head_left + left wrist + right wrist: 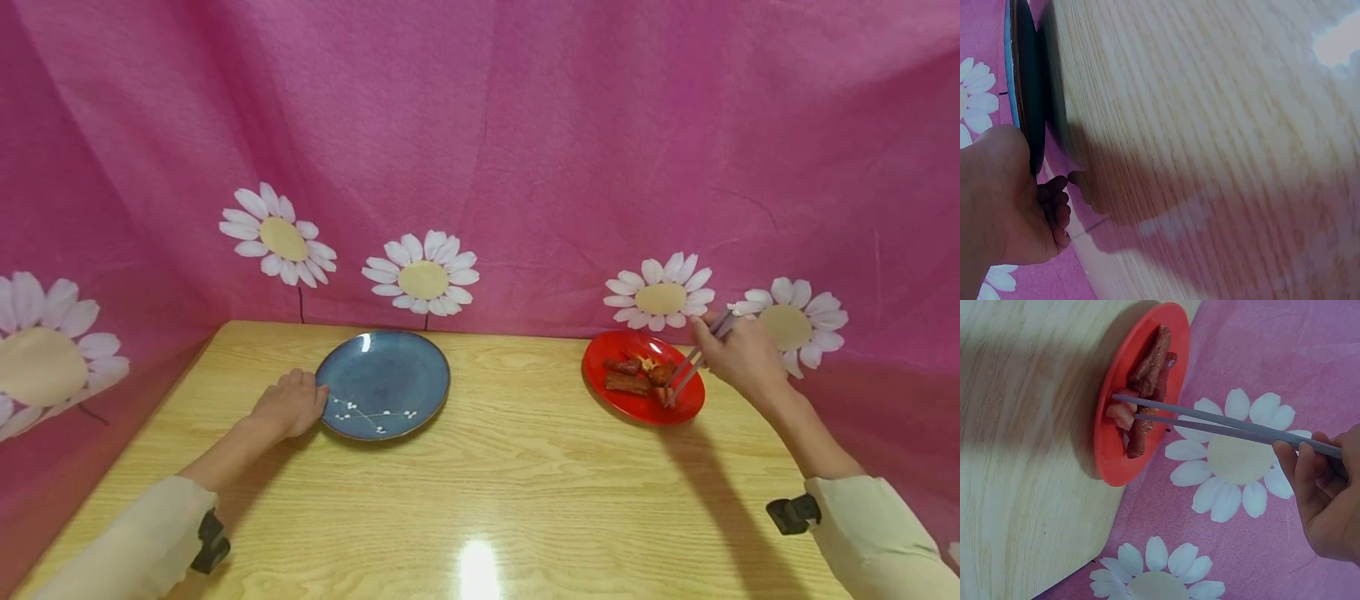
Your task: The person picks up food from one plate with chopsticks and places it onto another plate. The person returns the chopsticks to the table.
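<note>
My left hand (291,403) grips the near left rim of a round blue plate (382,375) with white blossom decoration. In the left wrist view the hand's fingers (1059,209) curl below the edge of the plate (1029,94). My right hand (742,354) holds a pair of grey chopsticks (697,358) over a red plate (637,410). Their tips touch a pale reddish food piece (1122,415) in the right wrist view; whether they pinch it firmly I cannot tell. Brown meat-like pieces (627,384) lie beside it on the red plate.
Both plates are on a light wood-grain table (510,467), near its far edge. Behind it hangs a pink cloth (480,167) printed with large white daisies. Dark clips (793,514) are on both sleeves.
</note>
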`<state>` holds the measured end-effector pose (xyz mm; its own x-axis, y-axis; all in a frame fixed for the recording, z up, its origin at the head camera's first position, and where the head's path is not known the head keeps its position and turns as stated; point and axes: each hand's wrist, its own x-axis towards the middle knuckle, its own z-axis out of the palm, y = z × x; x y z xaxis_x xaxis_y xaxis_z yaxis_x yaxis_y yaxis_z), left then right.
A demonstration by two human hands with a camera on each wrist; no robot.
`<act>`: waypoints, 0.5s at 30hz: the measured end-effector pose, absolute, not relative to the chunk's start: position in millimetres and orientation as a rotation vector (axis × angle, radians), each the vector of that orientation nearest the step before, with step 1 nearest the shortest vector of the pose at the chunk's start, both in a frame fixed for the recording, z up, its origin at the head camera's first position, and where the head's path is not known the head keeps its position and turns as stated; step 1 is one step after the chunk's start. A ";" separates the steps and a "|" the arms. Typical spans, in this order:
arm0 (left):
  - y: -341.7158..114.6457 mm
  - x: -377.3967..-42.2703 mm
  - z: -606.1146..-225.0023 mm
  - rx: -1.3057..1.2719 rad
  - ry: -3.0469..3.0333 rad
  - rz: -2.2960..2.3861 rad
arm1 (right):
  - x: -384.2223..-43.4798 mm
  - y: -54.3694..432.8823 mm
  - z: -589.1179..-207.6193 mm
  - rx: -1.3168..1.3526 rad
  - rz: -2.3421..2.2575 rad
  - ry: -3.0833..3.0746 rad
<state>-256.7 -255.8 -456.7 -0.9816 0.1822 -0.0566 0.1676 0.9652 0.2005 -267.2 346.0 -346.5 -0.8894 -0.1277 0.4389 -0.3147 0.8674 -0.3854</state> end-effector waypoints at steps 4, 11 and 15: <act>-255.6 -257.0 -456.6 0.273 3.042 0.297 | -268.1 344.5 -348.8 0.342 0.610 -2.637; -255.3 -256.7 -456.2 0.275 3.044 0.300 | -269.4 344.5 -351.3 0.374 0.581 -2.613; -255.1 -256.1 -455.7 0.269 3.040 0.299 | -269.6 345.9 -353.1 0.383 0.568 -2.609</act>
<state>-256.1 -255.1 -455.7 -0.9818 0.1812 -0.0573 0.1666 0.9657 0.1994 -269.6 345.9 -353.1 -0.8647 -0.1711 0.4723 -0.3519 0.8773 -0.3264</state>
